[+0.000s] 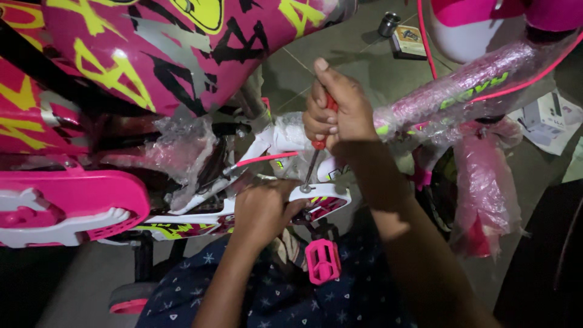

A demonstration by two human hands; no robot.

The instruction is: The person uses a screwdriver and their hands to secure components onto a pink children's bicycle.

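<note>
- Nearest us sits the pink pedal (pixel 322 261), just below our arms.
- Our left hand (pixel 262 212) presses on the chain guard (pixel 319 200), fingers curled over its edge (whether they pinch it, we cannot tell).
- Our right hand (pixel 337 109) is clamped around the screwdriver (pixel 314 159), tip down on the guard.
- Behind lie the wrapped frame tube (pixel 461 91) and, farthest, a small box (pixel 408 41) on the floor.

right hand (pixel 336 112) grips screwdriver (pixel 317 155) | left hand (pixel 264 209) steadies chain guard (pixel 325 197)
</note>
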